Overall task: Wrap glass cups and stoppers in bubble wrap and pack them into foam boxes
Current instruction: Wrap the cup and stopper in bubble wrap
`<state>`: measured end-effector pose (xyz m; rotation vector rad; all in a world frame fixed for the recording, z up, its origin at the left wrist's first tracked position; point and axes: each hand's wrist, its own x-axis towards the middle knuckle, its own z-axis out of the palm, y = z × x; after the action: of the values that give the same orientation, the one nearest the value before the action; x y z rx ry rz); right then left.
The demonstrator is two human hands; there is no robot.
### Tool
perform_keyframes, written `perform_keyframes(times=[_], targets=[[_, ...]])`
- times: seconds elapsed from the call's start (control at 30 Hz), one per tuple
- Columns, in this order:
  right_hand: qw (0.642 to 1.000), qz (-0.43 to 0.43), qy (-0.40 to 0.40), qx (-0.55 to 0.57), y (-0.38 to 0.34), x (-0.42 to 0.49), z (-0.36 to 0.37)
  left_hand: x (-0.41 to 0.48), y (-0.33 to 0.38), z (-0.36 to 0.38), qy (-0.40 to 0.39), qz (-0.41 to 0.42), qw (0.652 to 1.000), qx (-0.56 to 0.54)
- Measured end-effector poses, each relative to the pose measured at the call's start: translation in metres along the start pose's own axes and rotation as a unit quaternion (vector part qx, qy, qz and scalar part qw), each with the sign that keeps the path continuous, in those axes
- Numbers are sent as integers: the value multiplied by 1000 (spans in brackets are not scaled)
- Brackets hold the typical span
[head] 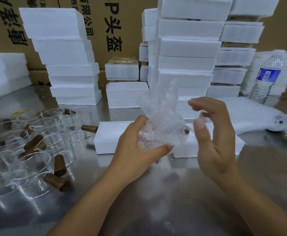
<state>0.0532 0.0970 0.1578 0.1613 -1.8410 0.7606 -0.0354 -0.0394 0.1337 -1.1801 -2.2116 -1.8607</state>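
left hand (139,147): fingers and thumb curled round bubble-wrap bundle (161,126), clear, crinkled, loose end up.
right hand (214,133): fingers loosely bent, grasping nothing, just beside bundle.
bundle position: above white foam box (112,137).
glass cups (42,126): clear cylinders, left on steel table (156,193), among brown tapered stoppers (56,182).

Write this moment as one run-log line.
step: wrapping | left hand: holds bubble-wrap bundle | right hand: open, beside it | foam box: behind, on table
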Motion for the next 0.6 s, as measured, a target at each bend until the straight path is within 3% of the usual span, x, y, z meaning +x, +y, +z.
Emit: perform_keyframes(times=[0.07, 0.13, 0.3, 0.6], targets=[[994, -75, -44, -58, 0, -4, 3, -1, 1, 1, 3, 4, 1000, -9], [989, -83, -83, -94, 3, -8, 7, -2, 4, 2, 6, 16, 1000, 4], [986, -11, -119, -115, 7, -10, 10, -2, 10, 7, 19, 32, 999, -1], [976, 61, -193, -77, 6, -14, 15, -5, 6, 5, 8, 109, 988, 109]])
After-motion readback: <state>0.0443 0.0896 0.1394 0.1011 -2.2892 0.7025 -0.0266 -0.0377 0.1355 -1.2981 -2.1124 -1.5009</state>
